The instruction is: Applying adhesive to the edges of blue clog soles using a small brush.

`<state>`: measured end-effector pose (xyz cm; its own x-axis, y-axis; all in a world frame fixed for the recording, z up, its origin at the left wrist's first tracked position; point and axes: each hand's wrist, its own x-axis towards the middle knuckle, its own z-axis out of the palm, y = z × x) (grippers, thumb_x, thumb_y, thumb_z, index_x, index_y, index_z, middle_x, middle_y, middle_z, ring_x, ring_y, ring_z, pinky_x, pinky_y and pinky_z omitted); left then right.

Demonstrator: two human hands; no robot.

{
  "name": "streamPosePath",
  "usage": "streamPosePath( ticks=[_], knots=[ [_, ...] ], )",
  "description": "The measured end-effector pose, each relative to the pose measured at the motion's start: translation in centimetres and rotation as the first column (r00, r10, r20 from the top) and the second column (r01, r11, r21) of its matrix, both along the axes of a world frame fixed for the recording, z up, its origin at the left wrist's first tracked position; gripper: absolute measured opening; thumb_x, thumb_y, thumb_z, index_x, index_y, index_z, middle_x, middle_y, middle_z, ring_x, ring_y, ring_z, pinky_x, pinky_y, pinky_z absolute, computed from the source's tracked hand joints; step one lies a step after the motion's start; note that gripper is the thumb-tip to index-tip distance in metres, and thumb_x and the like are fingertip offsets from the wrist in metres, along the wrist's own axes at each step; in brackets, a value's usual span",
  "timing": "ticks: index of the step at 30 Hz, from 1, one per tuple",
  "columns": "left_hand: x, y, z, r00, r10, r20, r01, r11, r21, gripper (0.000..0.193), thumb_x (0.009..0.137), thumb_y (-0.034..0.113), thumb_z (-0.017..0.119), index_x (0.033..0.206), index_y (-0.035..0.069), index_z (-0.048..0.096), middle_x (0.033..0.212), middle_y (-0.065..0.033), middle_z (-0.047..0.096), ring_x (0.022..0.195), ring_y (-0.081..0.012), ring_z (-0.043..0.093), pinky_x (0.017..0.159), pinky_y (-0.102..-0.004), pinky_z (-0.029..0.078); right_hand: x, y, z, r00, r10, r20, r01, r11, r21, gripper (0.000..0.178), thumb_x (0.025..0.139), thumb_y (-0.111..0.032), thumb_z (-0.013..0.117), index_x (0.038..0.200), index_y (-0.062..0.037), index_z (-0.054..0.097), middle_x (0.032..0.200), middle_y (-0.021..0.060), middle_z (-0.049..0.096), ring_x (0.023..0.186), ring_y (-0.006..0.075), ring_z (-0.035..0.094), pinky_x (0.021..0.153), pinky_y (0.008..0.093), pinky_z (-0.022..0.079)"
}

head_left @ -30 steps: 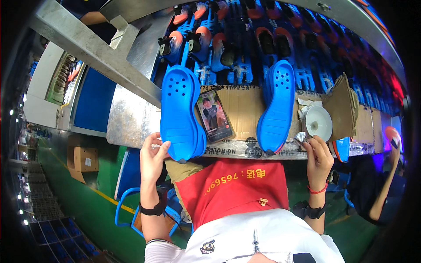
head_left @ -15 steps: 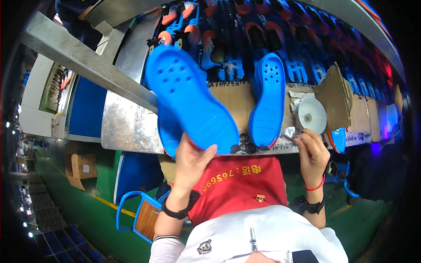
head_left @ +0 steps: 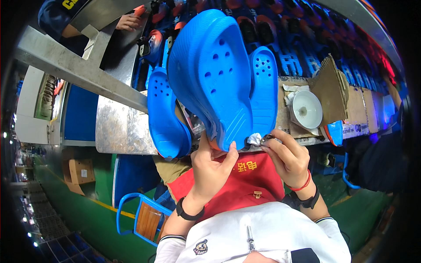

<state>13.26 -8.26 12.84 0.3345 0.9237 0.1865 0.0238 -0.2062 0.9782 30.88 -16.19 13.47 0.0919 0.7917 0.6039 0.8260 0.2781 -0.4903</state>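
A bright blue shoe sole (head_left: 228, 98) with round holes at its toe end is held up and tilted, so its ribbed side wall shows. My left hand (head_left: 210, 168) grips it at the heel, thumb on the inner face. Just right of that heel, my right hand (head_left: 289, 160) pinches a small crumpled white wad (head_left: 254, 139), with something dark at the fingertips too small to make out. Two similar blue soles lie on the bench: a left sole (head_left: 162, 118) and a right sole (head_left: 265, 87), the latter partly behind the raised one.
On the cardboard-covered bench at right stand a white bowl (head_left: 307, 109) and an upright cardboard flap (head_left: 330, 87). Rows of blue and orange shoe parts (head_left: 289, 30) fill the far side. A metal bar (head_left: 83, 65) crosses at left; a co-worker's hand (head_left: 128, 22) is beyond it.
My left hand has lifted the sole to the right and turned it to show its side wall. My right hand has come left with the wad. A co-worker's hand has appeared at upper left.
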Motion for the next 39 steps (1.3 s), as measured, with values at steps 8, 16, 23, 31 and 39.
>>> streamPosePath(
  ticks=[8,16,23,31,39],
  knots=[
    [0.1,0.2,0.1,1.0,0.019,0.0,-0.019,1.0,0.015,0.034,0.085,0.0,0.066,0.113,-0.01,0.05,0.091,-0.015,0.069,0.081,-0.0183,0.07,0.072,-0.0291,0.058,-0.1,0.3,-0.1,0.999,-0.009,-0.05,0.008,1.0,-0.012,0.02,0.073,0.001,0.076,0.089,-0.0006,0.066,0.094,0.0168,0.066,0.065,0.0268,0.067,0.053,0.0313,0.053],
    [0.1,0.0,-0.2,1.0,-0.001,-0.011,0.002,0.999,0.05,0.036,0.086,0.001,0.065,0.116,-0.009,0.05,0.09,-0.0122,0.069,0.079,-0.0165,0.07,0.071,-0.0276,0.057,0.0,0.2,0.0,0.998,0.013,-0.059,-0.015,0.999,-0.03,0.019,0.073,0.001,0.076,0.09,-0.0007,0.066,0.095,0.0168,0.067,0.064,0.027,0.067,0.052,0.0317,0.052],
    [0.0,-0.3,-0.5,0.999,-0.018,-0.043,0.02,0.998,0.059,0.045,0.086,0.001,0.065,0.126,-0.01,0.046,0.091,-0.0134,0.069,0.081,-0.016,0.07,0.074,-0.0278,0.057,-0.2,0.1,-0.1,0.999,-0.035,0.036,0.037,0.999,-0.038,0.021,0.073,0.001,0.076,0.09,0.0002,0.064,0.094,0.0162,0.066,0.064,0.0267,0.066,0.051,0.0312,0.051],
    [0.3,0.5,0.8,0.992,-0.038,-0.119,0.045,0.997,0.055,0.038,0.083,0.001,0.068,0.115,-0.007,0.049,0.095,-0.0156,0.067,0.087,-0.0201,0.07,0.074,-0.0303,0.058,1.0,-0.7,0.6,0.978,-0.2,0.064,0.2,0.98,0.008,0.018,0.074,0.004,0.074,0.09,0.0012,0.065,0.097,0.0192,0.066,0.065,0.028,0.065,0.056,0.03,0.051],
    [-0.9,2.1,3.4,0.973,-0.203,0.107,0.206,0.978,-0.015,0.067,0.083,-0.001,0.067,0.131,-0.001,0.019,0.12,-0.019,0.047,0.105,-0.0246,0.062,0.08,-0.0332,0.059,3.9,-2.6,0.8,0.943,-0.326,-0.067,0.328,0.945,0.011,0.014,0.077,0.007,0.07,0.089,0.0036,0.064,0.094,0.0178,0.066,0.067,0.0257,0.064,0.059,0.0297,0.05]
  ],
)
